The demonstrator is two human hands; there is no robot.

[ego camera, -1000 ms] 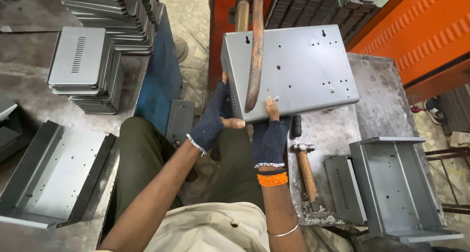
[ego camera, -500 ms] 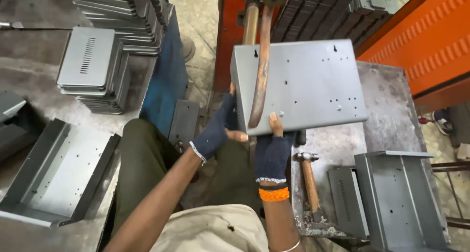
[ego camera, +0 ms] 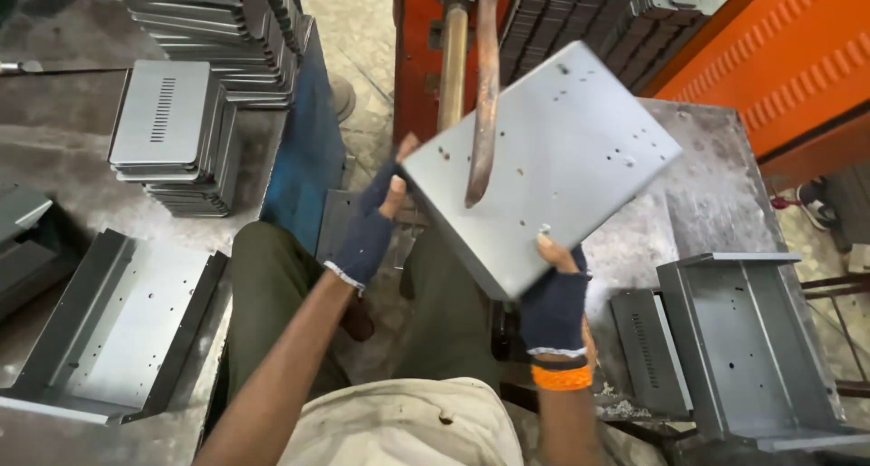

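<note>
Workshop floor below, your left hand point(ego camera: 372, 235) and right hand point(ego camera: 555, 294) grip the metal panel point(ego camera: 553, 167), now tilted toward two o'clock under the welding arm point(ego camera: 483, 95).

Both gloved hands grip a grey perforated sheet-metal panel point(ego camera: 553, 167), tilted, under the curved copper welder arm point(ego camera: 483, 95): left hand point(ego camera: 372, 235) on its left corner, right hand point(ego camera: 555, 303) on the near edge. Open grey chassis point(ego camera: 752, 339) sits on the bench at right, another chassis point(ego camera: 118, 326) lies at left. Stacked vented covers point(ego camera: 172, 135) upper left.
</note>
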